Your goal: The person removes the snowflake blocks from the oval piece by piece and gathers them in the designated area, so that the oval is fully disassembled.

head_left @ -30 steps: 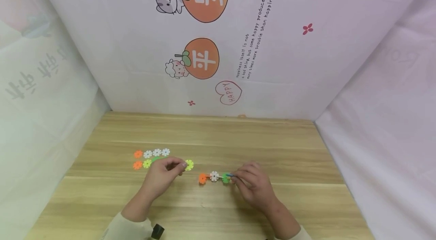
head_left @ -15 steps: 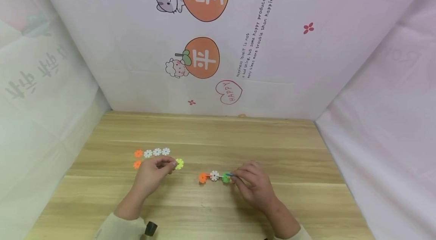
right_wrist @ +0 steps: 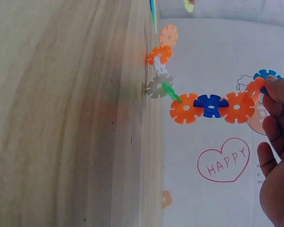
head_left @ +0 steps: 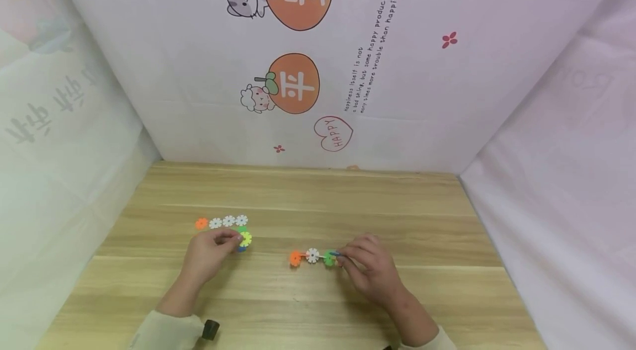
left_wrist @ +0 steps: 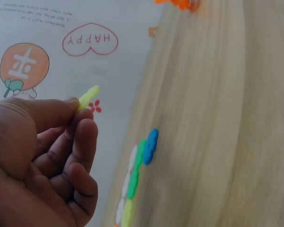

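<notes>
My left hand (head_left: 207,253) pinches a yellow notched snowflake disc (left_wrist: 89,97) between thumb and forefinger, raised over the loose discs at the left. Between the thumb and fingers of my right hand (head_left: 370,267) is a blue snowflake disc (right_wrist: 266,75), the end piece of a linked chain. An orange disc (right_wrist: 238,107), a dark blue disc (right_wrist: 211,106), a green disc (right_wrist: 170,91) and a white disc (head_left: 312,255) belong to this chain, which runs down toward the table and ends in orange. The fingers partly cover the held blue disc.
Loose discs lie in rows at the left: an orange disc (head_left: 201,223), white discs (head_left: 228,221), a green disc (left_wrist: 133,184), a yellow disc (left_wrist: 127,213) and a blue disc (left_wrist: 151,146). Printed white cloth (head_left: 397,134) stands behind the wooden table (head_left: 387,195) and along both sides.
The left hand has moved left with the yellow disc, now over the loose discs, hiding part of the nearer row. My right hand and the chain have stayed almost still.
</notes>
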Demonstrator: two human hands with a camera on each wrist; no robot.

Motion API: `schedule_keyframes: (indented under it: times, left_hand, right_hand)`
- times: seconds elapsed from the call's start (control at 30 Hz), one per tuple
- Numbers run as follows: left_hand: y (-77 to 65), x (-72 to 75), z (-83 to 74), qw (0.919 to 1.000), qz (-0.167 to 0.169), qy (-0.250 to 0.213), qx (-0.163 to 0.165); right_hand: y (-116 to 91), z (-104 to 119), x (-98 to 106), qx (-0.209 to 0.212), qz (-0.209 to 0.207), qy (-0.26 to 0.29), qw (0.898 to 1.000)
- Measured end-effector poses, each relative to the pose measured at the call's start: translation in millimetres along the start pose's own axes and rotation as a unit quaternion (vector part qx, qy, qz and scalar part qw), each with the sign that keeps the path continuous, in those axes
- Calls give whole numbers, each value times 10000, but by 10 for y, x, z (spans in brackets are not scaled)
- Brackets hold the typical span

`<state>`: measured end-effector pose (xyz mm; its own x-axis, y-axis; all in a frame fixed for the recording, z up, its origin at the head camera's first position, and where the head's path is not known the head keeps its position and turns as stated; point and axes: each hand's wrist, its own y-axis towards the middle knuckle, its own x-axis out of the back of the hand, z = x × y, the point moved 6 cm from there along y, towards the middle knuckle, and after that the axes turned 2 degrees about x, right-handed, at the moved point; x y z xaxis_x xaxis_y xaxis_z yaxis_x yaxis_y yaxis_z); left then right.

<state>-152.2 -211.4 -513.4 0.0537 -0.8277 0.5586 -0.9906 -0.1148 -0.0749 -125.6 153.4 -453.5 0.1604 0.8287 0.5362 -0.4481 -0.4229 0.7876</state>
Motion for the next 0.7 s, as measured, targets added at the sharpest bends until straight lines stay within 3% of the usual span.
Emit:
schedule_keyframes:
  times: [0.2,0.7]
  left_hand:
    - [38,76,105,9992,-88,374,108]
    - [21,154,306,9964,-84,768,335]
  right_hand:
    - [5,-12,-3,-48,80,2,10000]
    - [1,-17,-15,12,62,32,10000]
